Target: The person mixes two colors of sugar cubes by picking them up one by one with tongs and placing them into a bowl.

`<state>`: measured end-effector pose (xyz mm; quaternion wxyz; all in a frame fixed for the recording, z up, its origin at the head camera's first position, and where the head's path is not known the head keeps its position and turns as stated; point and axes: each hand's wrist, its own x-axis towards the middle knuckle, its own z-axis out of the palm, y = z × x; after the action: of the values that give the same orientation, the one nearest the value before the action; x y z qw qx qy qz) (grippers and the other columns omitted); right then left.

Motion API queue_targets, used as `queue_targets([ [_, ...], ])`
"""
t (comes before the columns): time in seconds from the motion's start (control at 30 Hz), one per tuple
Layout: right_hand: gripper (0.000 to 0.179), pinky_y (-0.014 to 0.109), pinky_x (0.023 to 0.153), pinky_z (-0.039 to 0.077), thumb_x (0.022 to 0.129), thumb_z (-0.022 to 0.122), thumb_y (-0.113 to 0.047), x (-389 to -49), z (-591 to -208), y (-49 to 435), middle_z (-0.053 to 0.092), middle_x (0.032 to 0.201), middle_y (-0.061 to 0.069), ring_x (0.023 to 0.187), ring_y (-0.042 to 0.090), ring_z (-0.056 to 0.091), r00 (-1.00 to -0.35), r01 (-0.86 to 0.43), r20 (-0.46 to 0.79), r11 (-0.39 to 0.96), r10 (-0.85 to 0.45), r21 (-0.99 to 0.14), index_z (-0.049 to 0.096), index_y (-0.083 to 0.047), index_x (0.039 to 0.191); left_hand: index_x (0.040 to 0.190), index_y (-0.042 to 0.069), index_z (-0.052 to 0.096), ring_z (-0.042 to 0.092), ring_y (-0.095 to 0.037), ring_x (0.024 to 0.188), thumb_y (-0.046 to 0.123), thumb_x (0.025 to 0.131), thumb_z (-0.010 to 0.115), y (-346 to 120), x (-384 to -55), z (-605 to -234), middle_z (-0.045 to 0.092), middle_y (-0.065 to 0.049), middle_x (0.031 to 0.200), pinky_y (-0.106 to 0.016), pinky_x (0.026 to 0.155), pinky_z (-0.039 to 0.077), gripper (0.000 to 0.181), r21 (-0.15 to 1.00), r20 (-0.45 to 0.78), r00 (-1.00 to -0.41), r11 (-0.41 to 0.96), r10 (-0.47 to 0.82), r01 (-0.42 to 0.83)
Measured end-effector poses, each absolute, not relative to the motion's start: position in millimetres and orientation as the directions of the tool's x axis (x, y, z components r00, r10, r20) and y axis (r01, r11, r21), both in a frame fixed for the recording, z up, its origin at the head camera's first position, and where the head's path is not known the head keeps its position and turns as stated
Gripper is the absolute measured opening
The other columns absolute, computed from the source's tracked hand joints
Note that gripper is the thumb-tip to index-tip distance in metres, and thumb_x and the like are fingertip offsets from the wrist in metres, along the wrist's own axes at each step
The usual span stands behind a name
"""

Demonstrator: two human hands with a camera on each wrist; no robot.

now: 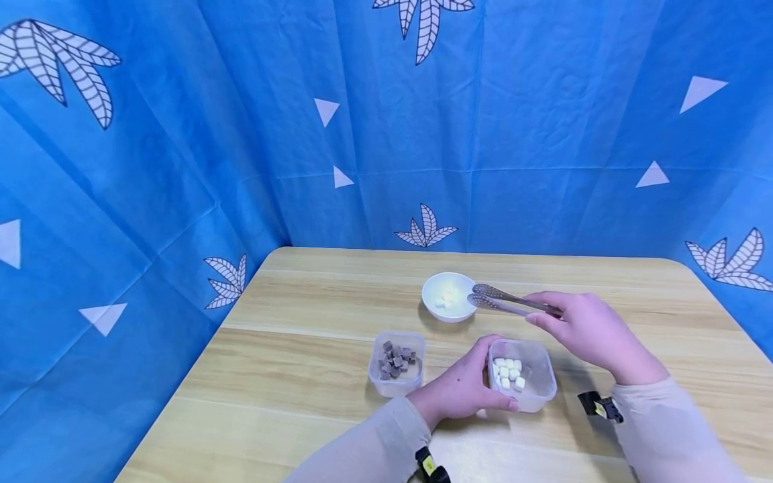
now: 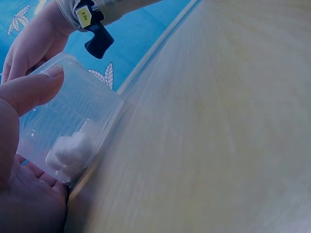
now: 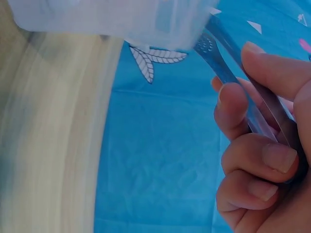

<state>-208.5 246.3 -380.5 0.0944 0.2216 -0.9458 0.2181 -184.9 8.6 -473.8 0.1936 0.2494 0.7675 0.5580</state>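
My left hand [image 1: 460,388] grips a clear plastic container [image 1: 539,367] by its left side, thumb at the near wall and fingers at the far one. White cubes [image 1: 508,371] lie gathered in the container's left part. In the left wrist view the thumb [image 2: 41,90] presses on the container's wall. My right hand [image 1: 594,332] holds metal tongs [image 1: 513,297] with perforated ends, pointing left. The tong ends are slightly parted at the right rim of a white bowl [image 1: 431,293], and nothing shows between them. Small white pieces [image 1: 445,300] lie inside the bowl.
Left of my left hand stands another clear container [image 1: 395,388] with brown cubes [image 1: 395,360] in it. Everything stands on a wooden table [image 1: 290,376]. A blue patterned cloth [image 1: 374,134] hangs behind and along the left side.
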Motion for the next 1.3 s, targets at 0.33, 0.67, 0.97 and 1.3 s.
queue_targets([
  [0.33,0.032,0.033,0.071,0.053,0.095,0.072,-0.032,-189,-350,285,0.071,0.1,-0.013,0.08,0.002,0.059,-0.855,-0.518,0.214,0.788,-0.472,-0.333,0.073,-0.018,0.124,0.149,0.031,0.032,0.052,-0.001,0.114,0.019,0.076,0.091,9,-185,-474,0.05,0.013,0.135,-0.023,0.106,0.037,0.095,0.955,-0.024,-0.81,0.252,0.587,0.155],
  [0.67,0.026,0.029,0.073,0.054,0.092,0.074,-0.038,-179,-341,302,0.072,0.109,-0.01,0.09,0.0,0.062,-0.865,-0.478,0.032,0.8,-0.502,-0.364,0.075,-0.027,0.116,0.151,0.031,0.031,0.05,-0.001,0.118,0.022,0.075,0.091,10,-183,-474,0.049,0.015,0.138,-0.027,0.111,0.032,0.097,0.945,-0.036,-0.819,0.285,0.573,0.158],
  [0.97,0.023,0.034,0.067,0.049,0.088,0.077,-0.042,-168,-334,287,0.071,0.099,-0.014,0.077,0.003,0.056,-0.881,-0.441,-0.071,0.867,-0.467,-0.232,0.076,-0.032,0.108,0.15,0.03,0.032,0.052,-0.002,0.116,0.02,0.075,0.091,11,-186,-474,0.051,0.013,0.136,-0.025,0.108,0.035,0.096,0.948,-0.012,-0.815,0.267,0.58,0.175],
  [1.3,0.016,0.035,0.056,0.042,0.082,0.08,-0.032,-159,-340,254,0.065,0.083,-0.013,0.063,0.009,0.048,-0.913,-0.385,-0.086,0.91,-0.4,-0.152,0.077,-0.032,0.097,0.149,0.03,0.033,0.049,-0.001,0.121,0.021,0.077,0.09,10,-186,-476,0.048,0.015,0.141,-0.026,0.111,0.033,0.093,0.949,-0.002,-0.806,0.254,0.592,0.184],
])
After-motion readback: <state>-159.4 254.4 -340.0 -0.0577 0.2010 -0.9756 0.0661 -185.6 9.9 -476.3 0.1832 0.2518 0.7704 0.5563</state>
